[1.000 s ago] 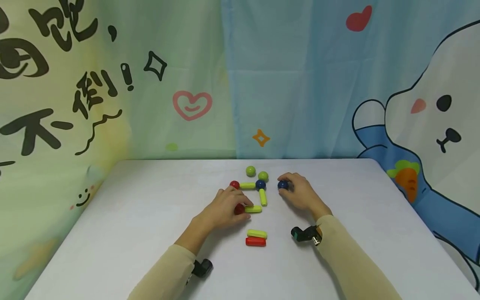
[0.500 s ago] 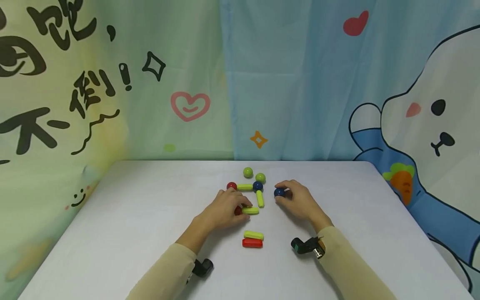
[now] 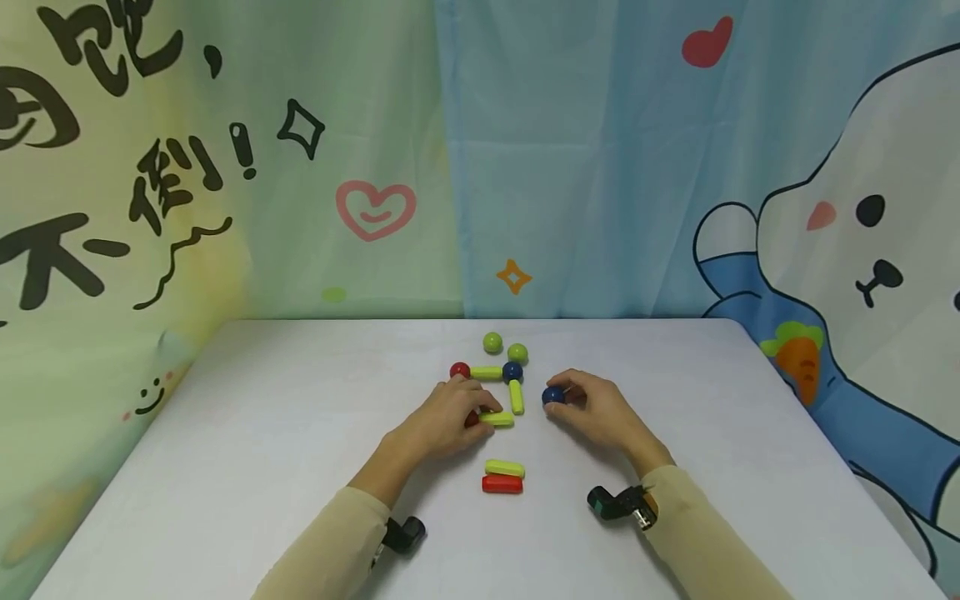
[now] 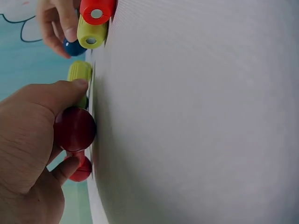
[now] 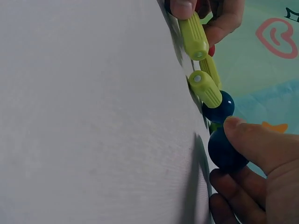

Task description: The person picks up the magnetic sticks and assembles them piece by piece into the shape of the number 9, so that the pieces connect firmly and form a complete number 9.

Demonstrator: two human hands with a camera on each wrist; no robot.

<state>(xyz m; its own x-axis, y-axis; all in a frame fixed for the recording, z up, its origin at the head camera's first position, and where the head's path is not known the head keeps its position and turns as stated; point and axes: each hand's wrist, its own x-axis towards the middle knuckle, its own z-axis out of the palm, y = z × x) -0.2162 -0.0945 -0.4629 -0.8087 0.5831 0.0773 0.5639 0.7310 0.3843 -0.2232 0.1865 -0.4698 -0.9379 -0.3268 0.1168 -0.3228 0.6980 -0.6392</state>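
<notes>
Blue ball (image 3: 552,396) pinched between thumb and fingers of the right hand (image 3: 600,410), over the right half of the tabletop (image 3: 225,467), near the joined pieces but apart from them. Left hand (image 3: 450,412) grips the dark red ball (image 3: 472,418), thumb on its yellow-green rod (image 3: 497,419). Left wrist view: a short red piece (image 4: 75,154) shows between that ball and the far red ball (image 4: 80,171); mostly hidden. From the second blue ball (image 3: 513,372) another rod (image 3: 516,397) points back toward the person. The two free rod ends lie near each other, apart; metallic discs (image 5: 197,78) show in both, probably magnets.

Judgement: step looks like seating the pinched ball where those free ends converge. Method: hold the left corner firmly so nothing slides; bring the ball in low and slowly, gripped from its right so the side facing the rods is bare. Meet one disc first, then ease the other rod round. Risk: an early snap could twist a rod out of line.
</notes>
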